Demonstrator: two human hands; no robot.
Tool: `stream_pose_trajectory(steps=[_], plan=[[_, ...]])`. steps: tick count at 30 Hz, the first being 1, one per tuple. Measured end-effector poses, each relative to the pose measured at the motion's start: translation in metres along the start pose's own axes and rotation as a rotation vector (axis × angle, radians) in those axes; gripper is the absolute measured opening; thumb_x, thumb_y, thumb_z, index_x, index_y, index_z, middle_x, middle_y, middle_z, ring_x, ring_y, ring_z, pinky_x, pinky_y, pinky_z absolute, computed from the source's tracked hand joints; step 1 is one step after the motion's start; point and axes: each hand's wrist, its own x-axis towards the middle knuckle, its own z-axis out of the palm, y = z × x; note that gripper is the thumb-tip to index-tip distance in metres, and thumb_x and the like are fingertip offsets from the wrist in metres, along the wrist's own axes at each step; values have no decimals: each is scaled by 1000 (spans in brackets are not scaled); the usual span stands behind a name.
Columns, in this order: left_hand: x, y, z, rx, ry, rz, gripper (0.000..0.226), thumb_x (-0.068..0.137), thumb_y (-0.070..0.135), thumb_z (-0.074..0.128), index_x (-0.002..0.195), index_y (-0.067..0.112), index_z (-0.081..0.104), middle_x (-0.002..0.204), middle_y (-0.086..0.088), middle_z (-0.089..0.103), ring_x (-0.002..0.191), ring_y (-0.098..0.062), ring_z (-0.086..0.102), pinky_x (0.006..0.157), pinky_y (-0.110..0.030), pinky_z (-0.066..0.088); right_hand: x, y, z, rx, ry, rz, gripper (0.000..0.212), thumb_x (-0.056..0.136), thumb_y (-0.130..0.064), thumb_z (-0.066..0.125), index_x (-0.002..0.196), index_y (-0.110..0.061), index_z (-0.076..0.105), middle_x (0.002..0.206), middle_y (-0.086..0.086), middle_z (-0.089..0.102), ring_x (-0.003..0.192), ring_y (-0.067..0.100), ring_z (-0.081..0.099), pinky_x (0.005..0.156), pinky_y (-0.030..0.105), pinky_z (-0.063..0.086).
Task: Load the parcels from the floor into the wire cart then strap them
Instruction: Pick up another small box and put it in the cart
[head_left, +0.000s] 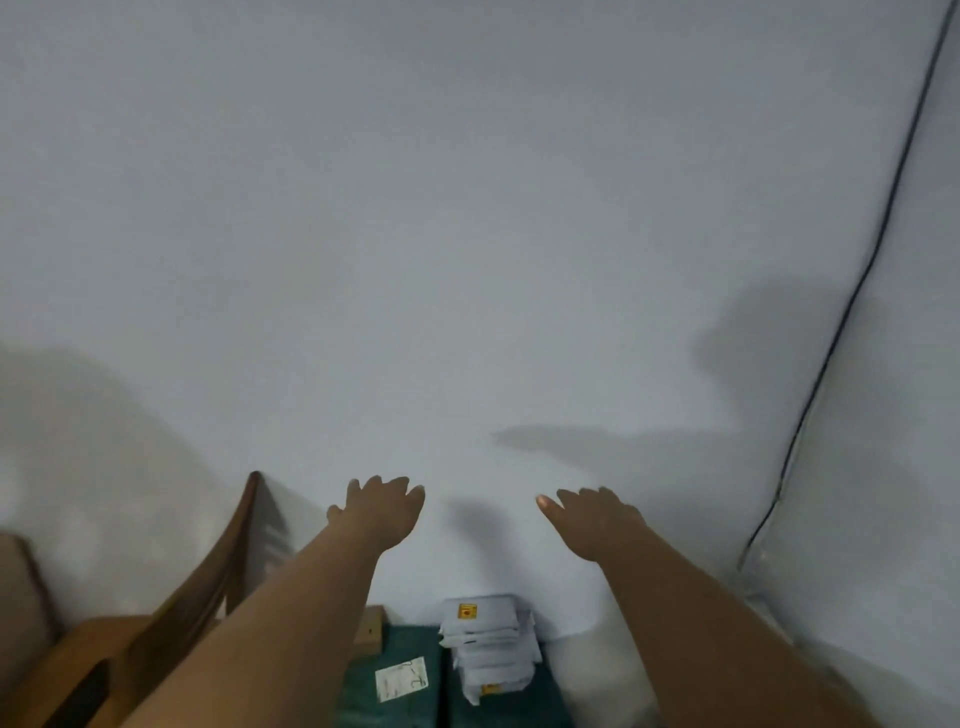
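Both hands, left (382, 512) and right (592, 522), reach out empty with loose fingers; white parcels (488, 644) and green ones (410, 691) lie stacked below. No cart visible; loading seems barely begun.

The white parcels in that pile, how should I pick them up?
Both hands are empty. The stack of white parcels is soft, thin and slightly crooked, so probably come from above, slide one hand down each side, and squeeze the lowest parcel's edges.

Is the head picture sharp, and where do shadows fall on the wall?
Head view: soft motion blur throughout; both the left hand and right hand are smeared; dark shadows fall on the wall right of the hands; the cable bows, suggesting wide-angle distortion.
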Motion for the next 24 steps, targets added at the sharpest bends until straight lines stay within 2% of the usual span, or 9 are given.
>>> stream_pose_trajectory(steps=[1, 3, 6, 8, 11, 13, 18, 21, 24], plan=[[9, 0, 1, 7, -9, -21, 74, 79, 51, -2, 128, 28, 48, 138, -2, 44, 136, -35, 32, 111, -55, 25, 10, 0, 0, 7, 2, -12, 69, 96, -65, 7, 140, -27, 44, 141, 5, 48, 134, 26, 37, 107, 46, 33], [24, -2, 3, 32, -29, -62, 63, 94, 54, 14, 142, 26, 42, 151, -4, 35, 143, -34, 23, 116, -56, 16, 32, -3, -2, 5, -1, -41, 70, 95, -66, 7, 140, -28, 45, 142, 4, 48, 135, 26, 36, 107, 46, 32], [45, -5, 3, 43, -6, -69, 62, 94, 55, 21, 146, 26, 39, 154, -5, 33, 144, -31, 21, 117, -56, 13, 66, -10, -4, -11, -11, -97, 70, 96, -65, 6, 142, -29, 43, 145, 3, 46, 138, 26, 33, 108, 46, 31], [54, -9, 2, 30, 15, -96, 59, 96, 53, 22, 145, 24, 39, 153, -7, 36, 143, -31, 27, 117, -54, 18, 88, -17, -2, -30, -27, -141, 68, 97, -63, 6, 145, -28, 40, 147, 2, 44, 141, 26, 30, 110, 47, 29], [61, -10, 3, 48, 55, -99, 51, 101, 41, 26, 141, 15, 43, 145, -11, 45, 134, -30, 40, 111, -42, 32, 112, -30, 0, -55, -50, -218, 61, 101, -54, 8, 148, -27, 35, 151, 4, 40, 143, 27, 26, 113, 47, 26], [67, -12, 5, 44, 75, -115, 51, 101, 42, 28, 141, 15, 43, 145, -10, 46, 133, -29, 43, 109, -38, 34, 126, -40, 1, -59, -59, -259, 57, 102, -51, 10, 149, -28, 33, 153, 3, 37, 143, 28, 26, 113, 47, 25], [74, -11, 2, 104, -32, -174, 49, 104, 37, 32, 134, 4, 52, 139, -16, 53, 128, -31, 49, 104, -37, 39, 163, -59, 17, -58, -162, -295, 60, 99, -53, 7, 153, -34, 22, 160, 2, 24, 146, 33, 20, 117, 49, 22], [82, -22, 3, 179, -82, -182, 47, 103, 35, 35, 130, 2, 56, 134, -16, 55, 124, -31, 52, 100, -37, 41, 185, -73, 32, -73, -230, -326, 71, 87, -56, 0, 153, -38, 20, 160, 1, 26, 144, 32, 26, 116, 49, 25], [97, -46, 8, 80, -71, -219, 33, 102, 14, 40, 129, 1, 51, 131, -17, 55, 119, -31, 55, 98, -37, 45, 201, -91, 42, -106, -238, -355, 75, 88, -62, -1, 152, -35, 27, 157, 0, 31, 142, 31, 31, 115, 47, 28]])
